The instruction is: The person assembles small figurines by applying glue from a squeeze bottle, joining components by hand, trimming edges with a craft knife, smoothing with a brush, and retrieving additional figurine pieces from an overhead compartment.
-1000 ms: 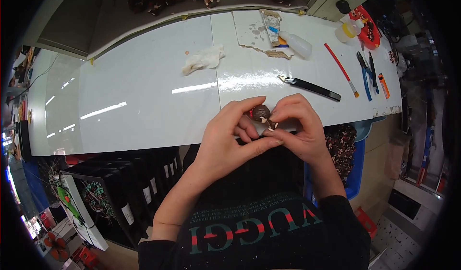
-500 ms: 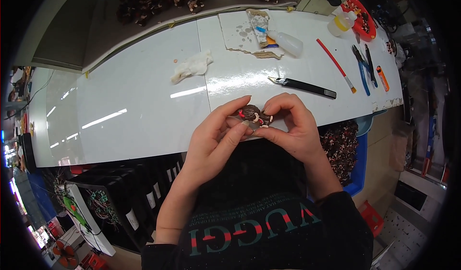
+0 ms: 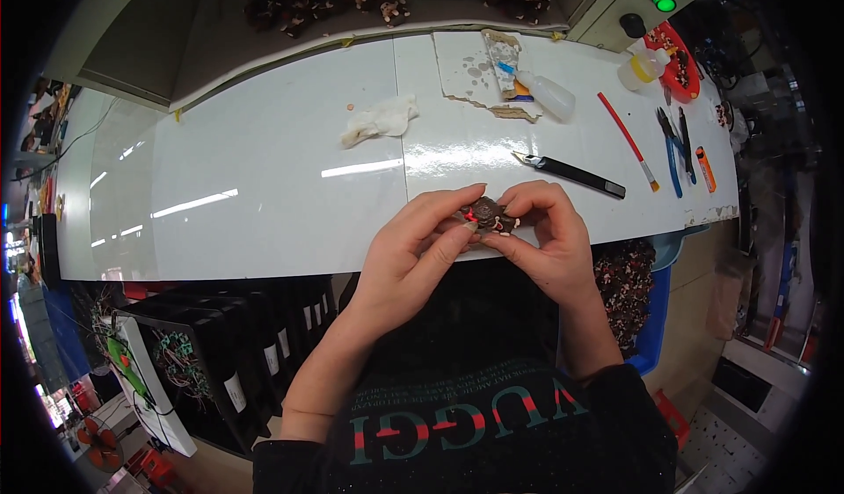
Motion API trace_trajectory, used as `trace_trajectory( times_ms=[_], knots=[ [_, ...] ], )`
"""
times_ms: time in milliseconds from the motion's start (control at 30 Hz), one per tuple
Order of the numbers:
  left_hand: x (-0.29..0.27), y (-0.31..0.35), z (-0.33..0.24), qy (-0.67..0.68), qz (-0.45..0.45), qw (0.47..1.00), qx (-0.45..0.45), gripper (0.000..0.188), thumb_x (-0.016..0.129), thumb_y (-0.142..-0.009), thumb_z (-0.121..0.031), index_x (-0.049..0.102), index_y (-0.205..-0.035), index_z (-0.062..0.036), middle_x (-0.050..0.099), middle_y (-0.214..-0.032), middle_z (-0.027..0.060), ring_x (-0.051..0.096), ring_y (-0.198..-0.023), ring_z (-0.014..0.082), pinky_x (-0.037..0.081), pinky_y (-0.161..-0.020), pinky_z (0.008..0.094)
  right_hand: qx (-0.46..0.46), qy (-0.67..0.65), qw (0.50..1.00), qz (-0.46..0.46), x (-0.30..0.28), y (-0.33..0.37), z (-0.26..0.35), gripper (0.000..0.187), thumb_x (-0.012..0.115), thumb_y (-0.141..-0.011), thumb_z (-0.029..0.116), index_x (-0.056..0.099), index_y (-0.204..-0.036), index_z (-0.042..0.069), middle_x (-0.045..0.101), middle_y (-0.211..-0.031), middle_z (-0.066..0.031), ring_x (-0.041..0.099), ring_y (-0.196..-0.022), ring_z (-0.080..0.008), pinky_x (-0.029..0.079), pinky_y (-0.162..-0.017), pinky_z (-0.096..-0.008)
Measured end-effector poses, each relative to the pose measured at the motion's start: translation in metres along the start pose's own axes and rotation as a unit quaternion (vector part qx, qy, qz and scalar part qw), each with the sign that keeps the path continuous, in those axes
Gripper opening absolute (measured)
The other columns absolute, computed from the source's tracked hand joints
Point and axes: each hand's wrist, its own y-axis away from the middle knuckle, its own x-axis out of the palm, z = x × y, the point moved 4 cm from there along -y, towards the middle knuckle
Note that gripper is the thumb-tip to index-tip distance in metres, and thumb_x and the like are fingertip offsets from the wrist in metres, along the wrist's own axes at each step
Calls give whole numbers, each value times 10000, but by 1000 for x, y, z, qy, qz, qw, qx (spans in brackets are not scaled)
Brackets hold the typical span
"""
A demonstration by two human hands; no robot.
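Observation:
Just over the table's near edge, both hands hold a small dark brown figurine (image 3: pixel 489 214) with red and pale pink parts. My left hand (image 3: pixel 411 252) pinches it from the left, thumb in front and fingers behind. My right hand (image 3: pixel 556 246) grips its right side between thumb and curled index finger. The fingers cover part of it, so its full shape cannot be made out. Beyond the right hand lies a black-handled craft knife (image 3: pixel 576 175), its blade pointing left. A crumpled white tissue (image 3: pixel 382 123) rests farther back on the left.
A red brush (image 3: pixel 628 140), pliers (image 3: pixel 672 149) and an orange lighter (image 3: pixel 706 169) lie at the right. Behind are a squeeze bottle (image 3: pixel 550 96), a yellow-labelled bottle (image 3: pixel 640 70) and a red basin (image 3: pixel 693 85). A blue bin (image 3: pixel 652 336) of brown pieces stands below the table.
The figurine has been turned a little between my fingers, both hands keeping hold. The whole view has shifted slightly, and a red light now shows beside the green one.

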Motion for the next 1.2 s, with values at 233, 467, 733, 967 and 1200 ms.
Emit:
trace_trajectory(
  times_ms=[233,467,733,967,1200],
  knots=[
    [-4,-1,1,-32,0,999,39,353,529,-946,-70,532,-1298,-38,567,-1169,110,590,-1000,162,481,-849,263,16,17,1000,3,4,1,-3,307,754,-775,30,544,-999,25,615,-957,-54,621,-859,-125,515,-791,-268],
    [-2,-4,-3,-2,25,1000,17,395,526,-934,3,482,-1327,-1,536,-1264,120,561,-1082,146,477,-931,275,31,57,997,28,0,0,2,360,777,-778,139,550,-1031,21,647,-934,-72,639,-843,-155,520,-790,-287],
    [12,-8,-3,52,4,999,1,378,576,-920,-47,535,-1295,-41,563,-1091,61,579,-900,97,480,-797,235,1,101,993,54,-12,0,15,344,748,-810,208,571,-1035,17,646,-928,-84,646,-823,-187,518,-756,-292],
    [30,-13,-9,71,-35,997,-2,363,662,-869,-67,568,-1217,-33,536,-1035,45,558,-832,74,475,-735,213,-30,140,986,87,-26,-4,24,198,594,-922,188,595,-1029,21,623,-918,-106,629,-813,-235,489,-711,-310],
    [0,0,-6,-21,-43,998,33,401,704,-820,-9,543,-1187,-12,541,-1018,19,515,-804,45,446,-715,189,-64,164,981,82,15,-4,16,156,519,-911,69,593,-1036,12,617,-924,-130,605,-809,-307,477,-712,-355]
  ],
)
